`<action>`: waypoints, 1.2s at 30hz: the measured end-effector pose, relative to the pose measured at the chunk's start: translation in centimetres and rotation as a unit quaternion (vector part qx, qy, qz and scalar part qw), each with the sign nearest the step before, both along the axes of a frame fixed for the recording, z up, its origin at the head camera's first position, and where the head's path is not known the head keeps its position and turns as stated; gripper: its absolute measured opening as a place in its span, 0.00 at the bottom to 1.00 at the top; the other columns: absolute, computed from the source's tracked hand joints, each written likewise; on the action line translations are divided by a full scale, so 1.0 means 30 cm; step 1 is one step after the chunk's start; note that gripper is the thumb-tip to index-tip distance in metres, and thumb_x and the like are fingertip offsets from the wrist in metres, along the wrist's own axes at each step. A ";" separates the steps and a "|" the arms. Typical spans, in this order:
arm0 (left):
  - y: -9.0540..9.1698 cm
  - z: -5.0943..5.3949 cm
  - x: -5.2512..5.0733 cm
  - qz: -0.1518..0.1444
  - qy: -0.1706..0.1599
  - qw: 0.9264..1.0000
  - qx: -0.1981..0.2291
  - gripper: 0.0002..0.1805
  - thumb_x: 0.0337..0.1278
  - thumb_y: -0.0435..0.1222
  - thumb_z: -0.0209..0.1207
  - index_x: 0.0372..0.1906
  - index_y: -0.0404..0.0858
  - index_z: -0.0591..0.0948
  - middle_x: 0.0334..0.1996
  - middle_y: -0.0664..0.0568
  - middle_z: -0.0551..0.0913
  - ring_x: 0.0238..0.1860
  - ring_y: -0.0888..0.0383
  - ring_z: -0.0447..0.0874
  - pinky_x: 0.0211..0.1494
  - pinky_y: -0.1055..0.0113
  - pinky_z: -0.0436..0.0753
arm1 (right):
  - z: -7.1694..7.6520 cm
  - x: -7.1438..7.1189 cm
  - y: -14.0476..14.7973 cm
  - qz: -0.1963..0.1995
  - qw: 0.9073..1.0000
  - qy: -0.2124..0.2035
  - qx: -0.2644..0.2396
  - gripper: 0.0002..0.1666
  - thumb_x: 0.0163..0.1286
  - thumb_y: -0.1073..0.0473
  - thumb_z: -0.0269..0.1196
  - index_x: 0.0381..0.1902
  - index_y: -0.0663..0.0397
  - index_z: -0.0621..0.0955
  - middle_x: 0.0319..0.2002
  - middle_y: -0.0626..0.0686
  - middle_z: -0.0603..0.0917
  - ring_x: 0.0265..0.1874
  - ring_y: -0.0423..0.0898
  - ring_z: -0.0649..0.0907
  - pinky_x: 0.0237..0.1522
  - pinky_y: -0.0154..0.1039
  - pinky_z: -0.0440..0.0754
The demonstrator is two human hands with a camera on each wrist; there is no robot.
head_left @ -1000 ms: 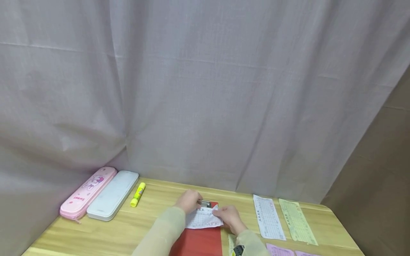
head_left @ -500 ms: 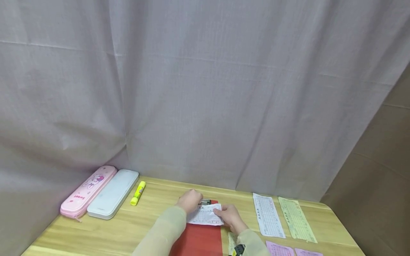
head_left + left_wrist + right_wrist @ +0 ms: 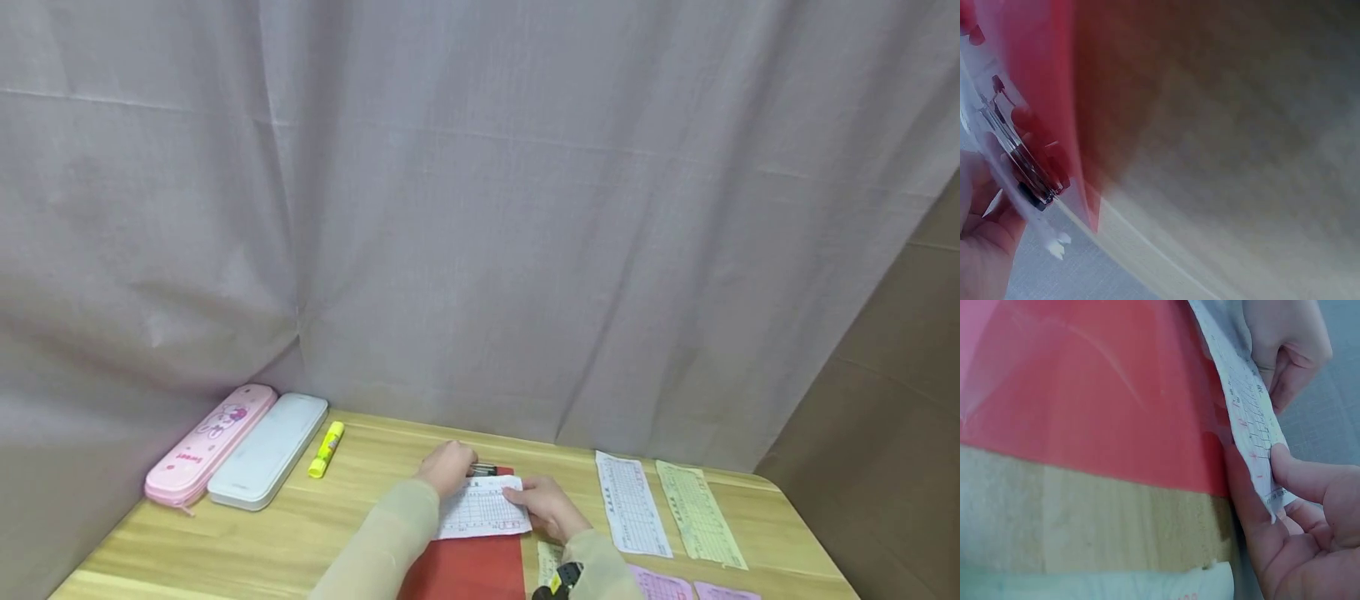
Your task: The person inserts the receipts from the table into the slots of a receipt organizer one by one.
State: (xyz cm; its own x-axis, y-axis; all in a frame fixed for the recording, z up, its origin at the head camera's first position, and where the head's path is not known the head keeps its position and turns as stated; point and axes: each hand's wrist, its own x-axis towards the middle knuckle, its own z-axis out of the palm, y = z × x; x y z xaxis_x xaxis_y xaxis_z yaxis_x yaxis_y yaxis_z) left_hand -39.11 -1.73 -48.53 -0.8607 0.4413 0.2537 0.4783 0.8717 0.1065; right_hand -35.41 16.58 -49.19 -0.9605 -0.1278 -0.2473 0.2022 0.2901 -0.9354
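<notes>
A red folder (image 3: 468,571) lies on the table with a metal clip (image 3: 483,470) at its far end. Over its top part is a white printed slip (image 3: 483,510). My right hand (image 3: 551,506) pinches the slip's right edge, thumb on top, as the right wrist view also shows the slip (image 3: 1250,419) and hand (image 3: 1310,531). My left hand (image 3: 447,468) is at the clip's left side, fingers curled; in the left wrist view the left hand (image 3: 988,225) grips the clip (image 3: 1019,156) at the folder's edge (image 3: 1063,81). Its fingertips are partly hidden.
At the left lie a pink pencil case (image 3: 210,446), a pale grey case (image 3: 268,452) and a yellow glue stick (image 3: 327,450). On the right are a white slip (image 3: 633,504), a green slip (image 3: 701,514) and purple slips (image 3: 660,584). A grey curtain (image 3: 480,250) stands behind the table.
The white slip over the folder lies flatter and has shifted slightly right and nearer, with my right hand still pinching it. My left hand has stayed at the clip.
</notes>
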 end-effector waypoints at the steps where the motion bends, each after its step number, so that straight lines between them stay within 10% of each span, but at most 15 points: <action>1: 0.000 0.000 -0.001 0.001 0.002 1.000 0.000 0.03 0.53 0.33 0.64 0.28 0.43 0.85 0.25 0.56 0.84 0.30 0.60 0.81 0.36 0.68 0.81 | 0.001 0.000 -0.002 -0.001 1.000 -0.001 -0.002 0.14 0.66 0.65 0.60 0.42 0.76 0.77 0.27 0.51 0.83 0.26 0.42 0.83 0.33 0.39 0.85; 25: -0.008 -0.017 -0.001 -0.038 0.045 0.998 0.025 0.03 0.46 0.31 0.65 0.26 0.43 0.84 0.24 0.55 0.84 0.30 0.58 0.83 0.35 0.67 0.81 | 0.013 -0.024 -0.042 -0.089 0.996 0.015 -0.028 0.09 0.60 0.72 0.61 0.34 0.76 0.72 0.24 0.56 0.80 0.23 0.45 0.82 0.28 0.44 0.86; 36: 0.004 -0.002 0.019 -0.004 0.040 0.997 -0.065 0.05 0.51 0.31 0.62 0.27 0.45 0.83 0.26 0.55 0.84 0.32 0.59 0.82 0.35 0.69 0.82 | 0.008 -0.032 -0.056 -0.095 0.995 0.018 -0.009 0.12 0.61 0.72 0.61 0.37 0.79 0.72 0.27 0.60 0.82 0.26 0.50 0.85 0.29 0.44 0.86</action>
